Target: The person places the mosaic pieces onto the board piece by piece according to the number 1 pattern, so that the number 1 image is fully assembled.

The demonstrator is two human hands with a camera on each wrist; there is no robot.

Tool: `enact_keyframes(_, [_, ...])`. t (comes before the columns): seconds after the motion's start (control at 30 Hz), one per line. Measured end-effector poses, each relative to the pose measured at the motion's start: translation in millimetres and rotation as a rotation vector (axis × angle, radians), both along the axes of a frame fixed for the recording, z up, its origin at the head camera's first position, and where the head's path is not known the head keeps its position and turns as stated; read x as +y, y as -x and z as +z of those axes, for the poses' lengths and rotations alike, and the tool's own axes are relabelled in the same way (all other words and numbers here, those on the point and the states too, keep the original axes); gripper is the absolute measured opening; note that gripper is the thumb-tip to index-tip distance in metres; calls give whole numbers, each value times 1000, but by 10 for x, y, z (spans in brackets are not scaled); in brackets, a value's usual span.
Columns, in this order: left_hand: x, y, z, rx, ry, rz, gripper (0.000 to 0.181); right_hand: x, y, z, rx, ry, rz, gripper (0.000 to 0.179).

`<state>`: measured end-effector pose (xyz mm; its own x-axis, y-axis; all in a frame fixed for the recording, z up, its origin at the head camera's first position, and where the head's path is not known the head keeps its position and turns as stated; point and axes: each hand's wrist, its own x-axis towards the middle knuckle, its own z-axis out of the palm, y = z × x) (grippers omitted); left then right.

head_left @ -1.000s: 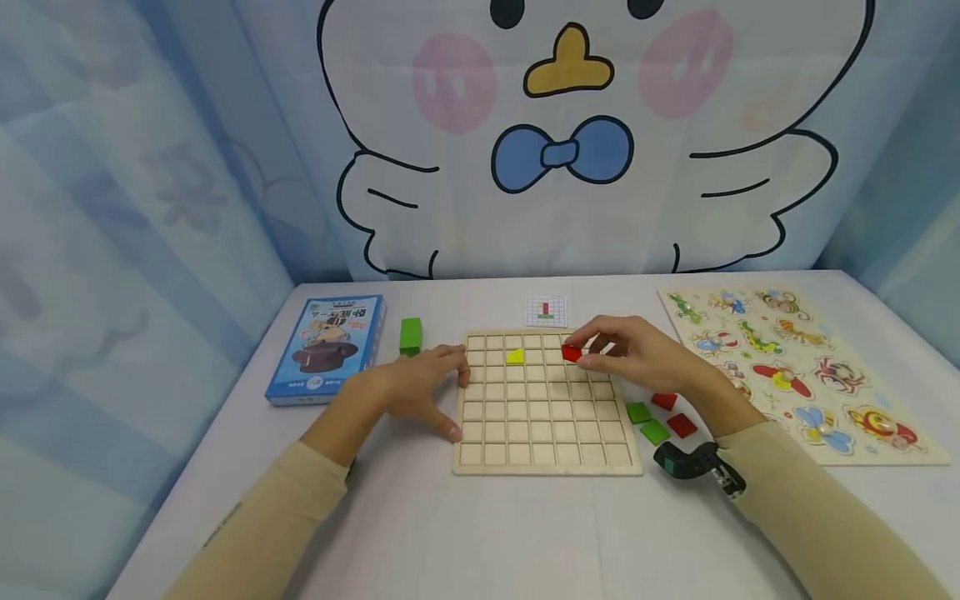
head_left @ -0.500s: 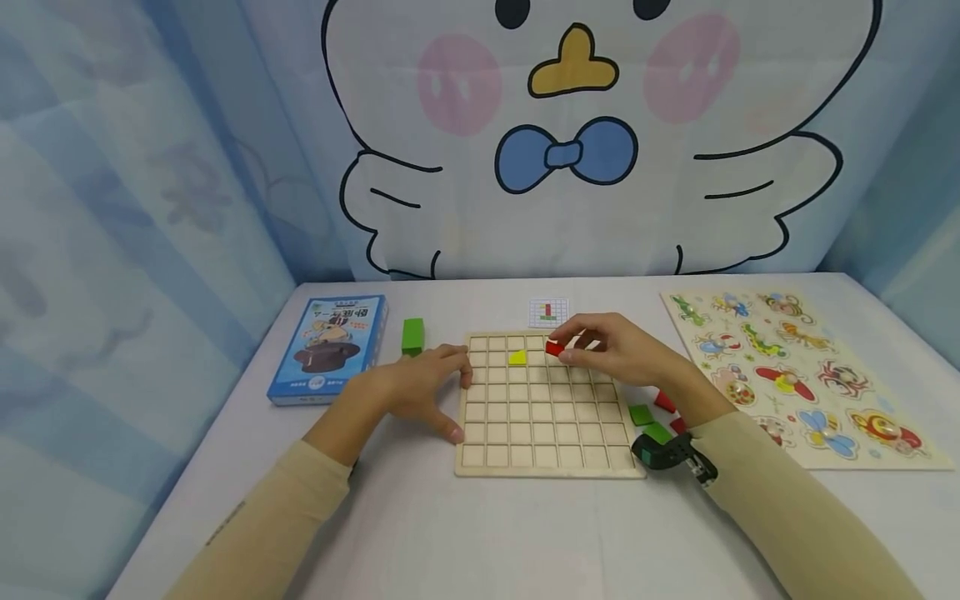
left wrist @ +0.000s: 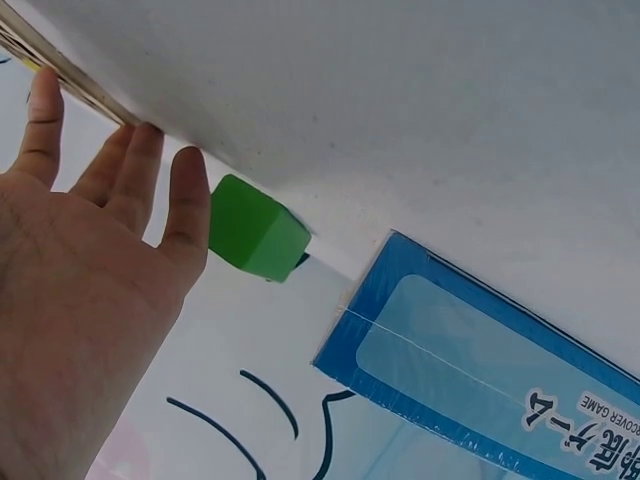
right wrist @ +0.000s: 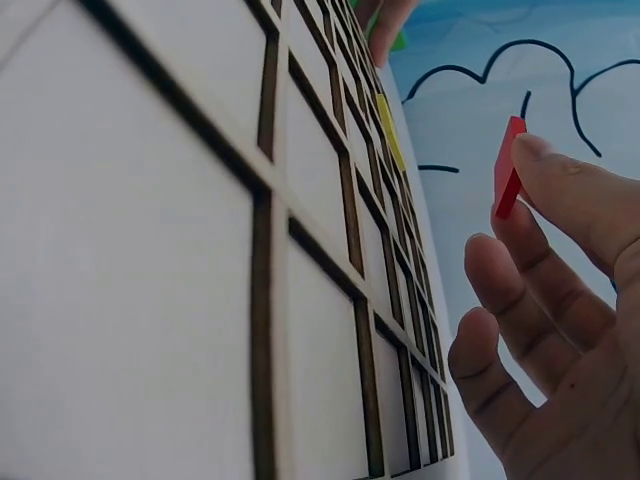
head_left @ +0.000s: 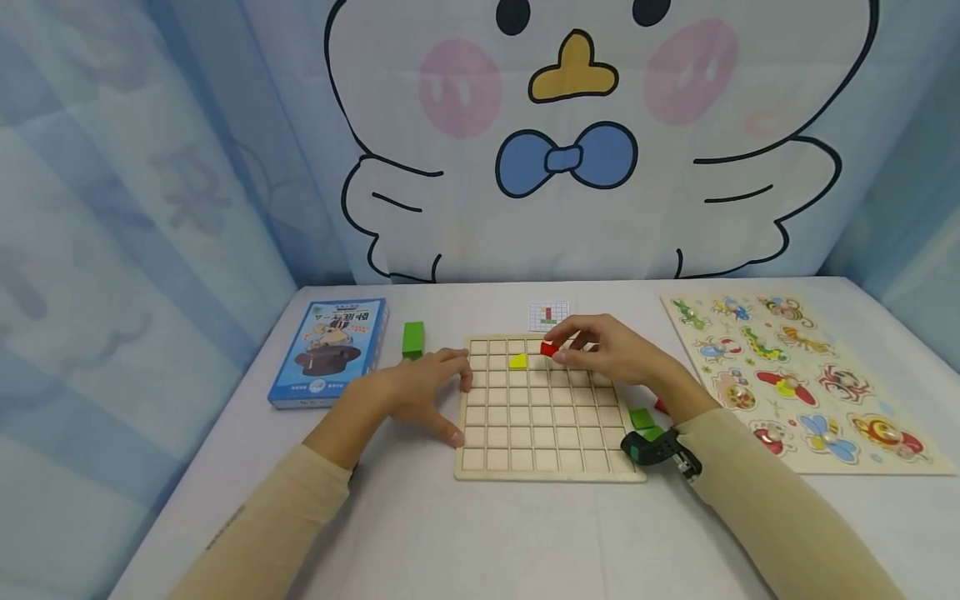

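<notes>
My right hand (head_left: 603, 348) pinches a red square tile (head_left: 550, 348) between thumb and fingertip, above the far part of a wooden grid board (head_left: 551, 439). In the right wrist view the red tile (right wrist: 509, 168) stands tilted, apart from the board. A yellow tile (head_left: 517, 361) lies in a cell left of it. My left hand (head_left: 420, 386) touches the board's left edge, its fingers fairly straight and thumb spread. In the left wrist view the fingertips of the left hand (left wrist: 90, 260) meet the board's edge (left wrist: 75, 80), near a green block (left wrist: 258, 228).
Behind the board lies a small pattern card (head_left: 549, 316). Green tiles (head_left: 642, 418) and a partly hidden red tile (head_left: 661, 406) lie right of the board. An insect picture board (head_left: 795, 375) is farther right. A blue box (head_left: 328, 354) stands at left.
The right hand has carried the red tile leftward over the board, toward the yellow tile. The right forearm now covers more of the loose tiles. The left hand stays at the board's edge.
</notes>
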<state>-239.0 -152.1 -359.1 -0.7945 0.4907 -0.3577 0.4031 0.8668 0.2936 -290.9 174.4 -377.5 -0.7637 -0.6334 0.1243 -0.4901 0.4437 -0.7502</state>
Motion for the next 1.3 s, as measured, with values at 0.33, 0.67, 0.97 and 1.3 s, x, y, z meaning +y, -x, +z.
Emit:
enact_keyframes(0.33, [-1,-7,14,2,-2,9,63,-119,64,-12,14,-7,17,29])
enact_keyframes(0.67, [-16,29,13,8,-2,-2,63,-200,133,-26,44,-27,31,28])
enact_keyframes(0.97, [-15,18,3,-4,-9,-1,63,-244,153,-43,57,-47,41,27])
enact_keyframes(1.3, [-4,16,-15,-10,-18,-4,63,-233,141,-59,37,-131,4,29])
